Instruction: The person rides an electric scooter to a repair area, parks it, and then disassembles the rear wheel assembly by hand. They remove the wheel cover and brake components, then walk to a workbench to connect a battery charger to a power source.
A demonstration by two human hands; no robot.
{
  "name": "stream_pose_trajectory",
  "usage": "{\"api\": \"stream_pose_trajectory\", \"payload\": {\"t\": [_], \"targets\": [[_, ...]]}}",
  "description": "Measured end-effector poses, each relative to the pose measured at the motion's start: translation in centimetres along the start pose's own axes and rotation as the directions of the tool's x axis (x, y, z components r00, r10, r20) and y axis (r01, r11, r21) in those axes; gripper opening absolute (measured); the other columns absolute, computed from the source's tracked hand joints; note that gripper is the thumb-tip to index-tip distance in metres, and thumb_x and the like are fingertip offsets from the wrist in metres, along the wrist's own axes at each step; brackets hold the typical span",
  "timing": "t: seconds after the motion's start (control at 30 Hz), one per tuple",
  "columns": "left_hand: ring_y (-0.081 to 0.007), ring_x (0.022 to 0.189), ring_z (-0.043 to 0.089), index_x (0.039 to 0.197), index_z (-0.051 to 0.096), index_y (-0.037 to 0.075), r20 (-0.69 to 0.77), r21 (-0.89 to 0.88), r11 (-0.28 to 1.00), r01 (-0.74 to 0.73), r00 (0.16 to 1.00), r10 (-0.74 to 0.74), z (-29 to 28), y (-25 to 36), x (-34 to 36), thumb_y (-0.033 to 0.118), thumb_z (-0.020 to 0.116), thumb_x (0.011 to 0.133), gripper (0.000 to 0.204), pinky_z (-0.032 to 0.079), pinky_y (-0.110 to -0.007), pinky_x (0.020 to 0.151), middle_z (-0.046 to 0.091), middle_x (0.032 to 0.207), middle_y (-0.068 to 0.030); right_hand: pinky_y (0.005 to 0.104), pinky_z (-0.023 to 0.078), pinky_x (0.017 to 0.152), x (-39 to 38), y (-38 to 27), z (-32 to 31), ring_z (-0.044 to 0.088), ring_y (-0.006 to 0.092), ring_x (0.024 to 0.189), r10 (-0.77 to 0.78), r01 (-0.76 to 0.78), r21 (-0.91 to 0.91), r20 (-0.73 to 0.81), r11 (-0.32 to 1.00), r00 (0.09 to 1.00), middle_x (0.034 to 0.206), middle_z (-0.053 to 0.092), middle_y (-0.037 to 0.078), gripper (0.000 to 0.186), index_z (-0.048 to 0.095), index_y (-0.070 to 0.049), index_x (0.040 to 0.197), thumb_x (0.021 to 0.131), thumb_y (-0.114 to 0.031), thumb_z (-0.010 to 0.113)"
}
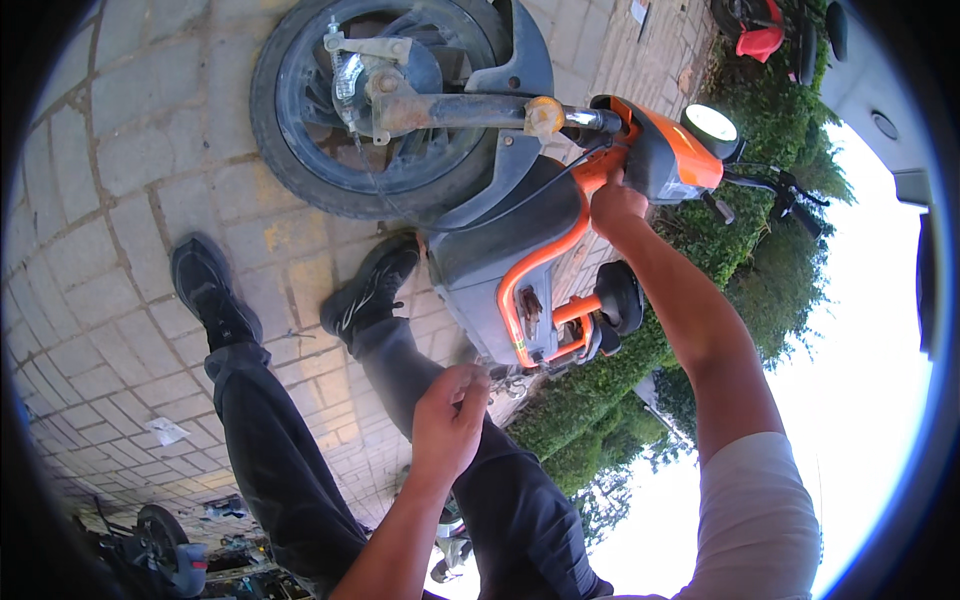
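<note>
An orange and grey electric scooter takes up the upper middle, its front wheel toward the upper left. My right arm reaches out to it, and my right hand is closed on the orange frame just below the round headlight. The fingertips are partly hidden behind the frame. Over my thigh, my left hand is drawn up with the fingers curled together. Whatever it may hold is too small to make out. A rusty fork leg joins the wheel to the front panel.
My two shoes stand on grey and yellow paving. A thin cable runs from the wheel hub. Green hedges border the paving. Another scooter is at the lower left, and a red one at the upper right.
</note>
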State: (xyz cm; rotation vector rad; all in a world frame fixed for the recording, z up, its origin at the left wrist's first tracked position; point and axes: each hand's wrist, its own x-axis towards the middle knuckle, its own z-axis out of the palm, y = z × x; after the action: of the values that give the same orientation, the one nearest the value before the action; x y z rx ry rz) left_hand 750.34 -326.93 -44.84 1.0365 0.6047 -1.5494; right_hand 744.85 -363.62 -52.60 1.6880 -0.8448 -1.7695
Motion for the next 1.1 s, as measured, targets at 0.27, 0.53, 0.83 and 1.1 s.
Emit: {"api": "stream_pose_trajectory", "payload": {"t": [0.27,0.53,0.83,1.1], "targets": [[-0.0108,0.083,0.058,0.098,0.058,-0.002,0.049,0.006,1.0,0.024,0.998,-0.025,-0.1,-0.1,-0.1,0.017,0.056,0.093,0.02,0.044,-0.024,0.077,0.063,0.087,-0.006,0.0438,0.055,0.075,2.8,1.3,-2.9,0.06,0.0272,0.107,-0.127,0.132,-0.025,0.154,0.991,0.98,0.118,0.061,0.011,0.032,0.067,-0.009,0.108,0.078,-0.019,0.061],[-0.0088,0.081,0.055,0.098,0.058,-0.001,0.072,-0.038,0.998,0.047,0.996,-0.044,-0.2,0.8,-0.2,0.014,0.054,0.093,0.017,0.042,-0.023,0.076,0.061,0.086,-0.0033,0.0398,0.052,0.083,3.4,1.6,-3.5,0.064,0.028,0.099,-0.218,0.243,-0.078,0.246,0.967,0.945,0.103,0.066,0.014,0.035,0.068,-0.005,0.101,0.072,-0.023,0.063],[-0.0102,0.078,0.057,0.099,0.059,-0.002,0.056,0.112,0.994,0.014,0.998,-0.021,0.3,0.1,-0.1,0.015,0.054,0.092,0.019,0.045,-0.025,0.071,0.062,0.083,-0.0055,0.0402,0.051,0.084,4.7,2.2,-1.1,0.063,0.0298,0.099,-0.259,0.271,-0.173,0.089,0.947,0.962,0.104,0.066,0.015,0.031,0.067,-0.006,0.101,0.078,-0.026,0.063],[-0.0298,0.079,0.064,0.092,0.06,0.002,-0.027,0.177,0.984,-0.021,0.999,0.026,1.7,-1.0,1.1,0.019,0.054,0.087,0.019,0.049,-0.037,0.07,0.065,0.083,-0.0157,0.0439,0.051,0.081,1.9,2.8,-0.4,0.062,0.0351,0.096,-0.348,0.317,-0.17,-0.204,0.933,0.915,0.101,0.064,0.021,0.035,0.063,-0.006,0.099,0.081,-0.036,0.062]]}}
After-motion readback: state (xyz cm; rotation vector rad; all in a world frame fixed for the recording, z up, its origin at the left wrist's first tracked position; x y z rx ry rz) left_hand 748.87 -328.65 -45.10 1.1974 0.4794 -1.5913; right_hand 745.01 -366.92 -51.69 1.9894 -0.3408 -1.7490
